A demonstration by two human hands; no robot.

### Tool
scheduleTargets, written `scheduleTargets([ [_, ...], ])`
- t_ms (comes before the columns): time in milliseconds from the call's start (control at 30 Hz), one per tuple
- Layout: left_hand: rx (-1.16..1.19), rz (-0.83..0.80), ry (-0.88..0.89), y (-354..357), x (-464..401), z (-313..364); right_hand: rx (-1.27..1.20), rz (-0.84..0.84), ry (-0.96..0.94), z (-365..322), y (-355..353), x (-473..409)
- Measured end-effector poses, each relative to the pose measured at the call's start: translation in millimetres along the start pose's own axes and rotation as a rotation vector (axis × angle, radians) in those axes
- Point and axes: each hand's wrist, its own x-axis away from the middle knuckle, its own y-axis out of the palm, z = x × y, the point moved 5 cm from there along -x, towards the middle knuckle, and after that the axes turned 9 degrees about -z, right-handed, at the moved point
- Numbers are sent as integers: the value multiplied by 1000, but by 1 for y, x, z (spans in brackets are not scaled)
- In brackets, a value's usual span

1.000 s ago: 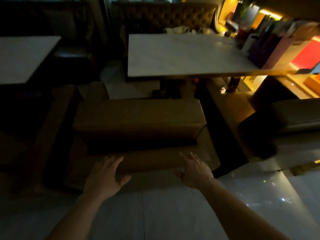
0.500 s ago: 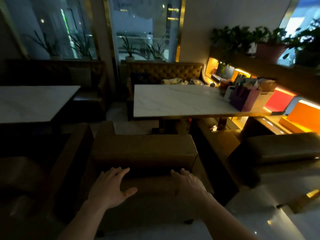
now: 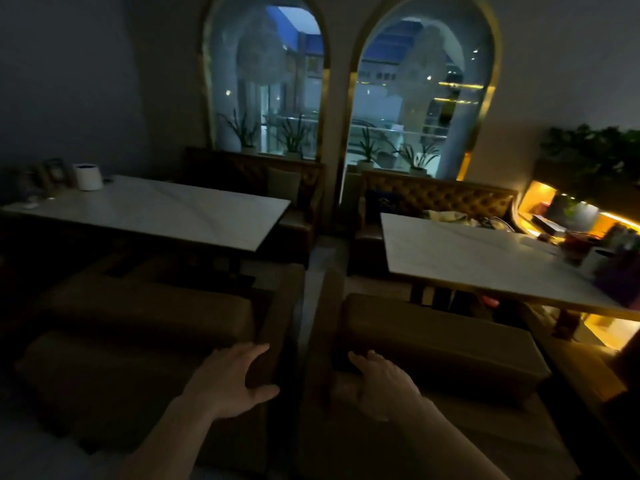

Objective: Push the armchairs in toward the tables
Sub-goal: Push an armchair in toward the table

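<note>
The room is dim, lit mostly by a warm yellow glow at the right edge of the frame. Two brown armchairs fill the lower half, both with smooth, leather-like upholstery and blocky, rounded-edge back cushions. The left armchair (image 3: pixel 145 327) sits in the lower left, in front of the left table (image 3: pixel 162 209), whose long rectangular top is pale and marble-veined. The right armchair (image 3: pixel 440 344) sits in the lower right, its back cushion just short of the near edge of the right table (image 3: pixel 485 254), a matching pale slab with faint grey veins. A narrow gap of floor separates the two chairs at centre.

The left hand (image 3: pixel 232 379) hovers over the rear right corner of the left armchair, fingers spread wide, thumb out to the right; contact cannot be told. The right hand (image 3: pixel 381 379) lies palm-down on the rear left of the right armchair, fingers loosely spread and curling over the padded edge.

Behind the tables stand tufted, button-backed sofas (image 3: pixel 440 199) beneath two tall arched windows (image 3: pixel 422 95) with gold trim. A white cylindrical container (image 3: pixel 88 176) stands on the far left end of the left table.
</note>
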Motion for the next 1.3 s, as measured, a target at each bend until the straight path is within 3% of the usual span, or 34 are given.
scheduleTargets([
  [300, 130, 82, -160, -12, 70, -197, 118, -108, -163, -205, 42, -38],
  [467, 167, 213, -260, -6, 94, -292, 121, -157, -228, -291, 75, -84],
  [833, 28, 266, -421, -32, 54, -485, 48, -232, -219, -459, 151, -242],
  [1000, 21, 200, -431, -62, 11, -546, 3, -268, -145, -497, 163, -290],
  [1300, 14, 125, -249, -86, -95, -606, 1, -196, 83, -496, 181, -344],
])
